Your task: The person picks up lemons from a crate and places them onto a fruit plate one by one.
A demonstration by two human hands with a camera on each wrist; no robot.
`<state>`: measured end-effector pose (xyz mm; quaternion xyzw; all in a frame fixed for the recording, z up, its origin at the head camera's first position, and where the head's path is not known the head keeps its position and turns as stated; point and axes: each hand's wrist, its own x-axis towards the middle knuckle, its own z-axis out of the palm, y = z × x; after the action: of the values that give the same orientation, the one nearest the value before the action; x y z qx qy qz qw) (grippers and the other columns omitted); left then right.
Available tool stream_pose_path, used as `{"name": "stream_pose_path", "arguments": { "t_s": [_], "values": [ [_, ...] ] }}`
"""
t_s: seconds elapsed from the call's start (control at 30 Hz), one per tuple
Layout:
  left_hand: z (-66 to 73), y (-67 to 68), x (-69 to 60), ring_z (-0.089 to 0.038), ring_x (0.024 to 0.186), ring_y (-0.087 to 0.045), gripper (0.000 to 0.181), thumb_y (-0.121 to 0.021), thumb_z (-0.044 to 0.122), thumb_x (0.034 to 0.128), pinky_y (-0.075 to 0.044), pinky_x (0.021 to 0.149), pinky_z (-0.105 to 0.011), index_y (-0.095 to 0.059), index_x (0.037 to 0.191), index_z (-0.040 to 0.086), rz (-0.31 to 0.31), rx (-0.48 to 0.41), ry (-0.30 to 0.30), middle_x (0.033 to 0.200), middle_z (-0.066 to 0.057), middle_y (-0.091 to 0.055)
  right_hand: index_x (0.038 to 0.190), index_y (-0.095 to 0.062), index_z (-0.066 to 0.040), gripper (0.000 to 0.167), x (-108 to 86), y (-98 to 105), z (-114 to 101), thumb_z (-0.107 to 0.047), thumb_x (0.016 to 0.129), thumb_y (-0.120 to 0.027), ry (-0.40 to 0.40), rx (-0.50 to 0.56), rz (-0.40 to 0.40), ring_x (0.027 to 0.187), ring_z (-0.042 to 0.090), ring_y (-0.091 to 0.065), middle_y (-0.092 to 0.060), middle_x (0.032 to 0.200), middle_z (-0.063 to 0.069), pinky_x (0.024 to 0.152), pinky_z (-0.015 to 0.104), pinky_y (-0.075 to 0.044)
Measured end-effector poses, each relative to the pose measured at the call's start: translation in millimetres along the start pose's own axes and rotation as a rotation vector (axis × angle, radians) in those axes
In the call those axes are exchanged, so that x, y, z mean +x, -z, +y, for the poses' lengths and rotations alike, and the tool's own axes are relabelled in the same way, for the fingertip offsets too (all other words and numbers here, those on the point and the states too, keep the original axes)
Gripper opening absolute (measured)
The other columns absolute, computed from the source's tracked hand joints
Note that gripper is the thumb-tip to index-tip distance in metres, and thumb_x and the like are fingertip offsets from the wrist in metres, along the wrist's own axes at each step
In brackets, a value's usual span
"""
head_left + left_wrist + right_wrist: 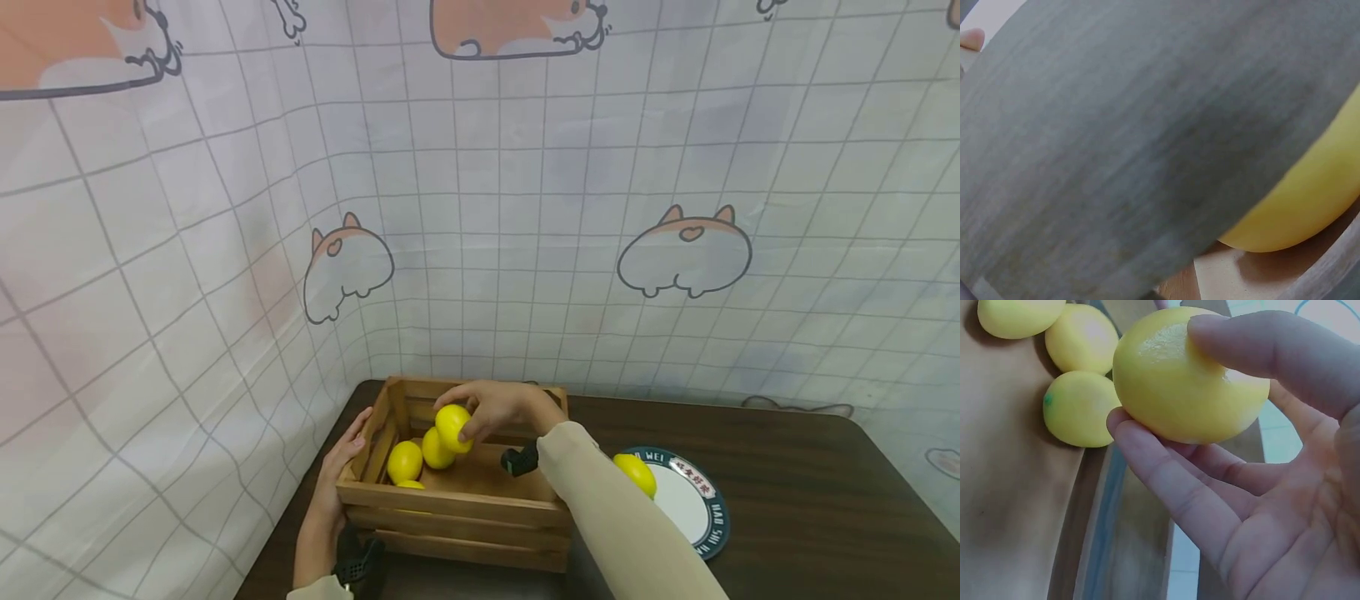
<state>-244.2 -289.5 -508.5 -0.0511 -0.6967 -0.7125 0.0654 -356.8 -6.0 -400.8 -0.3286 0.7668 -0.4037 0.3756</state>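
Above the inside of a slatted wooden crate [457, 508], the right hand [498, 408] pinches a yellow lemon [453, 427] between thumb and fingers. The right wrist view shows that lemon [1185, 381] close up, the thumb on one side and fingertips on the other. Several more lemons [405, 462] lie in the crate's left part, also visible as lemons [1082, 409] beyond the held one. The left hand [333, 471] rests along the crate's left end, its fingers fairly straight against the outside. In the left wrist view a blurred slat hides most of a lemon [1310, 200].
Right of the crate, a white plate [684, 500] with a dark lettered rim stands on the dark wooden table [810, 500]. Another lemon [635, 473] is at the plate's left side, partly behind the right sleeve. A patterned curtain [525, 208] hangs behind and at the left.
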Motion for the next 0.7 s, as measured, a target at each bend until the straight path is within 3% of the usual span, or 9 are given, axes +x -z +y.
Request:
{"name": "stream_pose_path", "arguments": {
  "t_s": [0.3,0.53,0.7],
  "values": [
    [2.1,0.7,-0.4,-0.036,0.157,-0.013,0.059,-0.039,0.033,0.1067,-0.005,0.120,-0.075,-0.030,0.163,0.018,-0.010,0.001,-0.011,0.172,-0.004,-0.019,0.148,-0.053,-0.023,0.065,-6.7,-1,-5,-0.001,0.089,-0.070,0.059,0.007,0.001,0.114,0.022,-0.061,-0.059,0.130,0.012,0.103,0.051,-0.054],
    [2.3,1.2,0.8,-0.036,0.157,-0.013,0.058,-0.039,0.033,0.1067,-0.006,0.120,-0.075,-0.032,0.162,0.020,-0.003,0.008,-0.005,0.172,-0.005,-0.019,0.150,-0.051,-0.025,0.066,-13.5,-2,-10,-0.006,0.090,-0.071,0.089,0.015,0.011,0.105,0.020,-0.061,-0.060,0.129,0.009,0.095,0.046,-0.057],
    [1.2,1.7,1.1,-0.034,0.156,-0.015,0.058,-0.039,0.034,0.1070,-0.008,0.121,-0.073,-0.030,0.163,0.019,-0.007,0.011,0.000,0.172,-0.005,-0.018,0.150,-0.050,-0.023,0.064,-20.1,-3,-12,-0.008,0.091,-0.071,0.126,0.012,0.027,0.105,0.020,-0.060,-0.061,0.129,0.009,0.096,0.051,-0.056]
  ]
}}
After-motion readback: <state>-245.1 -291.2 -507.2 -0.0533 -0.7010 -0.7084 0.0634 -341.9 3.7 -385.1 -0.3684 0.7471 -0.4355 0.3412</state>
